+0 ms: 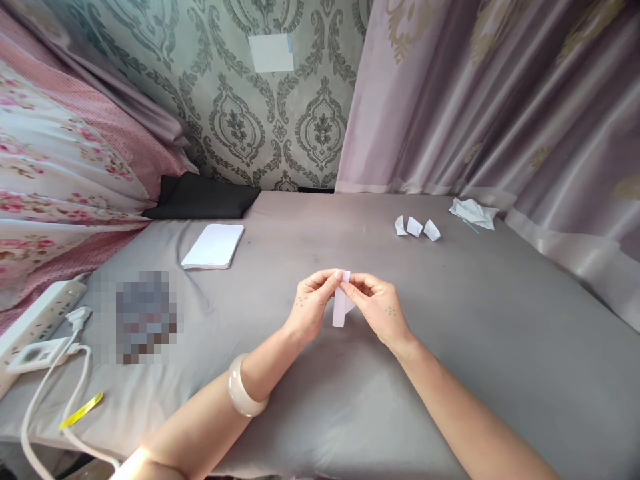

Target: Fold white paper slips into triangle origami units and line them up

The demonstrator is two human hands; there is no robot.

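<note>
Both my hands meet above the middle of a grey-covered table (450,347). My left hand (311,305) and my right hand (374,305) pinch the top of a narrow folded strip of white paper (341,308), which hangs down between them. My left wrist wears a pale bangle (243,388). Three small folded paper pieces (417,227) lie in a row at the far right of the table. A stack of white paper sheets (214,245) lies at the far left.
Crumpled white paper (473,212) sits by the curtain at the far right. A black cloth (203,197) lies at the back left. A white power strip (43,313) with plugged cable, a yellow strip (81,409) and a blurred patch are at the left edge. Curtains hang on the right.
</note>
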